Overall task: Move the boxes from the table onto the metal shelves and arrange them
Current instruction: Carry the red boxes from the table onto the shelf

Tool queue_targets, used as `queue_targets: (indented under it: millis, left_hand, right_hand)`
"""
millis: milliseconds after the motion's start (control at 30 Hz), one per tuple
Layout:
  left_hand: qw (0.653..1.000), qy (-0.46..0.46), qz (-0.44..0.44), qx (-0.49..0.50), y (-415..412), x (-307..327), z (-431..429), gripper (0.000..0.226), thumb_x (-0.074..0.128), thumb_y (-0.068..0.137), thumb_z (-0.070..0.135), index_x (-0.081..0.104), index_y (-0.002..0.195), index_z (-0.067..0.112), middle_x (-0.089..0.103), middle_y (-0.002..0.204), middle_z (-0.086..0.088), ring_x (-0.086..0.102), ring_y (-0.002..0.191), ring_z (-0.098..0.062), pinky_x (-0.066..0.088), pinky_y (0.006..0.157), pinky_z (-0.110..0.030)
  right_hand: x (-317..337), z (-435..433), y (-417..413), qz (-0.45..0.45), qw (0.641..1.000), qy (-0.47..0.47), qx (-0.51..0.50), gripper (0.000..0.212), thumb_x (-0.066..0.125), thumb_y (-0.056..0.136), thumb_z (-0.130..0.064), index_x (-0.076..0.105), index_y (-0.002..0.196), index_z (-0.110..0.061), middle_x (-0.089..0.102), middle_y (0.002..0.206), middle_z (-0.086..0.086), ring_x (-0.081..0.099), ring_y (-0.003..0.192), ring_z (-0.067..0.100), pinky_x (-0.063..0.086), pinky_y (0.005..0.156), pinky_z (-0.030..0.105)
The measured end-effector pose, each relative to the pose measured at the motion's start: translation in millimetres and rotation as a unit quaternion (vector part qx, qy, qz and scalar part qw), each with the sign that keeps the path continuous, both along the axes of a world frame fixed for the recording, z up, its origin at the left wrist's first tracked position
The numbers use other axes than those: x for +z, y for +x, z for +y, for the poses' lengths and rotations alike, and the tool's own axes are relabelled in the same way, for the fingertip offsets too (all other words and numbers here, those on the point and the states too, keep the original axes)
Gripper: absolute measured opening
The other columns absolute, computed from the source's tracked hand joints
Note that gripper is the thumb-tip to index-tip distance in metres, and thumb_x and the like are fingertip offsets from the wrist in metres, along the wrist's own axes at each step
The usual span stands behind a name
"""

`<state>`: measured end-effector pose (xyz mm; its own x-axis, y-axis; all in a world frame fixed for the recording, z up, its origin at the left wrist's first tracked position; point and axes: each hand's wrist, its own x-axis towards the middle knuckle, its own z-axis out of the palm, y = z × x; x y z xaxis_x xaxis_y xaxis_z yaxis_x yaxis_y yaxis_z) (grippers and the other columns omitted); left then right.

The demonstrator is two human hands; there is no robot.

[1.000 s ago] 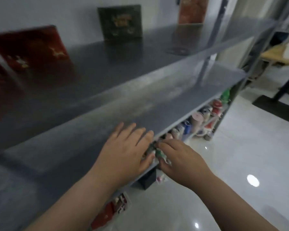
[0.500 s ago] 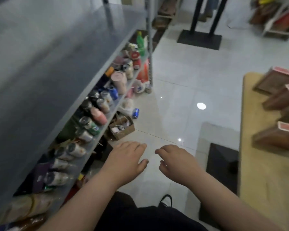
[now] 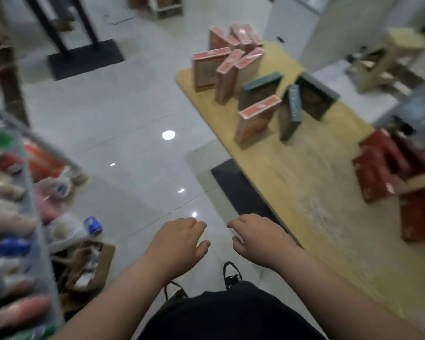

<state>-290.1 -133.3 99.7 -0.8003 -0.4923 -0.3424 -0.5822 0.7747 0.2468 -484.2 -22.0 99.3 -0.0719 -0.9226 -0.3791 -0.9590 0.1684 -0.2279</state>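
A wooden table point(image 3: 304, 182) stands to my right with several boxes upright on it. Pale red boxes point(image 3: 227, 69) cluster at its far end, one more pale red box point(image 3: 255, 119) stands nearer, dark green boxes point(image 3: 314, 94) sit beside them, and dark red boxes point(image 3: 388, 165) are at the right edge. My left hand point(image 3: 179, 241) and my right hand point(image 3: 258, 239) hover empty over the floor, fingers loosely curled, short of the table's near corner. The metal shelf point(image 3: 27, 182) shows only as a blurred edge at the left.
The lower shelf at the left is packed with cans and bottles point(image 3: 3, 217). A brown paper bag point(image 3: 88, 266) and a blue can point(image 3: 92, 225) lie on the tiled floor beside it. A black stand base point(image 3: 84, 57) and a wooden stool point(image 3: 393, 55) stand farther off.
The view has swung right, from the shelf to the floor and the table of boxes. Both hands came off the shelf edge and now hang empty in front of me.
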Motion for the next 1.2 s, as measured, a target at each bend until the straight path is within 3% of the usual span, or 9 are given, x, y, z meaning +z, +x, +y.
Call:
queue_targets:
  millis: [133, 233, 300, 433, 667, 833, 1067, 1200]
  left_hand:
    - [0.992, -0.005, 0.023, -0.123, -45, 2, -2, 0.069, 0.013, 0.083, 0.057, 0.057, 0.124, 0.022, 0.064, 0.114, 0.004, 0.06, 0.101, -0.019, 0.05, 0.082, -0.037]
    - [0.98, -0.012, 0.03, -0.196, -85, 6, 11, 0.068, 0.013, 0.084, 0.058, 0.055, 0.126, 0.024, 0.063, 0.116, 0.005, 0.059, 0.102, -0.018, 0.051, 0.082, -0.035]
    - [0.974, -0.029, 0.028, -0.221, -112, 11, 20, 0.059, 0.02, 0.09, 0.056, 0.054, 0.126, 0.025, 0.062, 0.117, 0.006, 0.059, 0.101, -0.017, 0.051, 0.08, -0.034]
    - [0.968, -0.032, 0.032, -0.248, -163, 21, 34, 0.043, 0.038, 0.098, 0.05, 0.053, 0.13, 0.025, 0.061, 0.122, 0.006, 0.059, 0.105, -0.017, 0.051, 0.081, -0.034]
    - [0.964, -0.054, 0.016, -0.26, -255, 25, 64, 0.044, 0.04, 0.099, 0.05, 0.052, 0.135, 0.028, 0.059, 0.128, 0.006, 0.056, 0.113, -0.018, 0.049, 0.084, -0.034]
    - [0.965, -0.059, -0.009, -0.256, -313, 16, 88, 0.044, 0.041, 0.098, 0.053, 0.051, 0.134, 0.031, 0.058, 0.127, 0.009, 0.057, 0.112, -0.015, 0.051, 0.082, -0.034]
    - [0.959, -0.032, -0.018, -0.281, -391, 5, 109, 0.044, 0.044, 0.098, 0.05, 0.049, 0.137, 0.03, 0.057, 0.129, 0.007, 0.056, 0.113, -0.016, 0.049, 0.081, -0.033]
    - [0.953, -0.025, 0.0, -0.302, -440, -10, 101, 0.05, 0.05, 0.097, 0.045, 0.044, 0.142, 0.027, 0.054, 0.134, 0.003, 0.053, 0.12, -0.02, 0.049, 0.087, -0.036]
  right_hand:
    - [8, 41, -7, -0.003, 0.991, -0.002, -0.131, 0.041, 0.042, 0.095, -0.031, 0.052, 0.135, -0.025, 0.059, 0.123, -0.004, 0.055, 0.115, 0.019, 0.05, 0.087, 0.036]
    - [9, 72, -15, -0.001, 0.976, -0.017, -0.216, 0.041, 0.044, 0.095, -0.029, 0.053, 0.135, -0.027, 0.059, 0.122, -0.005, 0.055, 0.115, 0.018, 0.042, 0.075, 0.03]
    - [8, 93, -25, -0.001, 0.964, -0.024, -0.267, 0.039, 0.045, 0.095, -0.031, 0.054, 0.132, -0.028, 0.06, 0.121, -0.004, 0.056, 0.113, 0.019, 0.048, 0.076, 0.032]
    - [3, 129, -59, -0.011, 0.94, -0.035, -0.34, 0.037, 0.044, 0.097, -0.035, 0.055, 0.132, -0.028, 0.061, 0.121, -0.003, 0.057, 0.111, 0.021, 0.053, 0.081, 0.038]
    - [0, 175, -154, -0.01, 0.92, -0.07, -0.385, 0.04, 0.043, 0.1, -0.037, 0.051, 0.138, -0.026, 0.057, 0.132, -0.001, 0.055, 0.117, 0.022, 0.047, 0.079, 0.034]
    - [-12, 211, -212, -0.037, 0.902, -0.073, -0.424, 0.039, 0.042, 0.1, -0.037, 0.053, 0.136, -0.027, 0.057, 0.132, -0.003, 0.055, 0.118, 0.019, 0.051, 0.078, 0.034]
    - [-33, 254, -256, -0.056, 0.84, -0.098, -0.53, 0.037, 0.048, 0.097, -0.036, 0.058, 0.132, -0.027, 0.059, 0.131, -0.006, 0.055, 0.119, 0.015, 0.053, 0.084, 0.036]
    - [-45, 261, -279, -0.029, 0.808, -0.107, -0.579, 0.038, 0.05, 0.096, -0.035, 0.059, 0.132, -0.024, 0.059, 0.128, -0.005, 0.053, 0.119, 0.016, 0.05, 0.08, 0.033]
